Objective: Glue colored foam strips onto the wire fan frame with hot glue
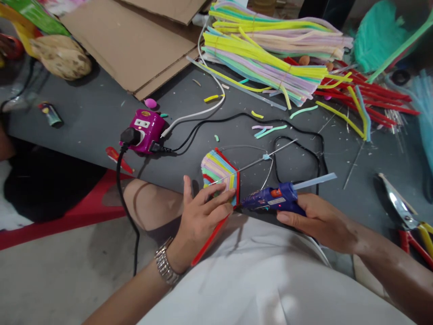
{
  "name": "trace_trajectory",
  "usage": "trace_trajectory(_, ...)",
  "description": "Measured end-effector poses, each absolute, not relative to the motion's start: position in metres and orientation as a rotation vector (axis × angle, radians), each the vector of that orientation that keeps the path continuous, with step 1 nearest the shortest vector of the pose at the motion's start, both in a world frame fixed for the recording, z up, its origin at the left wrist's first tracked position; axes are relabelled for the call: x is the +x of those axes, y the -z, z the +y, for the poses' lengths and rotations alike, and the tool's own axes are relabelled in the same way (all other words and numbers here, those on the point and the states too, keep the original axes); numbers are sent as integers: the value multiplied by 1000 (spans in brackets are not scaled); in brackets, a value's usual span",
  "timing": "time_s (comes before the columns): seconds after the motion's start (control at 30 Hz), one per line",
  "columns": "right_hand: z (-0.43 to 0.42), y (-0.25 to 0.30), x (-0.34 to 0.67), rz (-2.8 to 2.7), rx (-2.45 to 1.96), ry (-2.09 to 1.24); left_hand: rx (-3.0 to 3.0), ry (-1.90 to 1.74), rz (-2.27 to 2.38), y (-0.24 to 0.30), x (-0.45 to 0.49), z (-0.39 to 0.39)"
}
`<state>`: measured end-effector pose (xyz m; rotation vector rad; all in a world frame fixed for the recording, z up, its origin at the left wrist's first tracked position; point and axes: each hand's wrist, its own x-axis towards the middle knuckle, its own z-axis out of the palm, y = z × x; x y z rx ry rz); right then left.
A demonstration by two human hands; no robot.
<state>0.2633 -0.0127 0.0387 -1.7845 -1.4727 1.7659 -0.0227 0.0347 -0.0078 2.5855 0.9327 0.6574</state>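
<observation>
My left hand (203, 212) grips a fan-shaped panel of pastel pipe cleaners (218, 171) edged in red, and this panel is fixed to a bent wire frame (243, 155). A loose end of red pipe cleaner (209, 239) hangs below my fingers. In my right hand (316, 221) is a blue hot glue gun (270, 198) with a pale glue stick (314, 181) in its back. Its nozzle points left and ends close to the panel's red edge. Whether it touches that edge is hidden.
On the grey table (101, 122) lie pipe cleaner bundles (264, 54), red pipe cleaners (368, 97) and scattered offcuts. A magenta power socket (144, 131) sits left, with black and white cables across the table. Red-handled snips (406, 221) lie at right, and cardboard sheets (128, 40) lie at the back.
</observation>
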Motion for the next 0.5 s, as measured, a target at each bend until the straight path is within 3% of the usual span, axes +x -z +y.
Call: trace_trajectory(0.5, -14, -40, 262, -1590, -1841, -1685, 2596, -662, 923, 11, -25, 33)
